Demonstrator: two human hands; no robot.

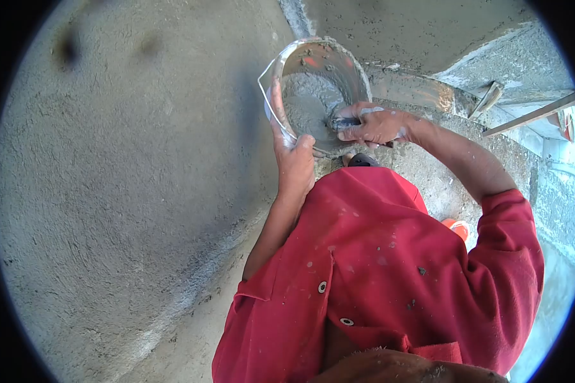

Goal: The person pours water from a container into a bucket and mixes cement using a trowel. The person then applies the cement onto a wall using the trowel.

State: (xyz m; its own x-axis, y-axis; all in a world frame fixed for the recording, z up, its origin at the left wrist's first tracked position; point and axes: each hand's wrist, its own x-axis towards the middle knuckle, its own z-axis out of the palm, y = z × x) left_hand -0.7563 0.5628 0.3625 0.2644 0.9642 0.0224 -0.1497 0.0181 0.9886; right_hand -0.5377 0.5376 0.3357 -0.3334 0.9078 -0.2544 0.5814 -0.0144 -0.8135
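Observation:
A bucket [362,71] with mortar smeared round its rim is tilted so that its inside shows. Wet grey mortar [310,96] lies in it. My left hand [295,163] grips the near left side of the rim, thumb on top, beside the white wire handle [262,82]. At the right side of the opening, my right hand [375,124] is closed round the dark handle of a tool [347,122], whose working end is hidden. Mortar is stuck to the fingers and wrist of my right hand.
A rough plastered wall [121,159] fills the left. Wooden sticks [530,115] jut out at the right. Below the bucket are a dark shoe [362,160] and part of an orange object [457,227]. Another grey surface [415,32] spans the top right.

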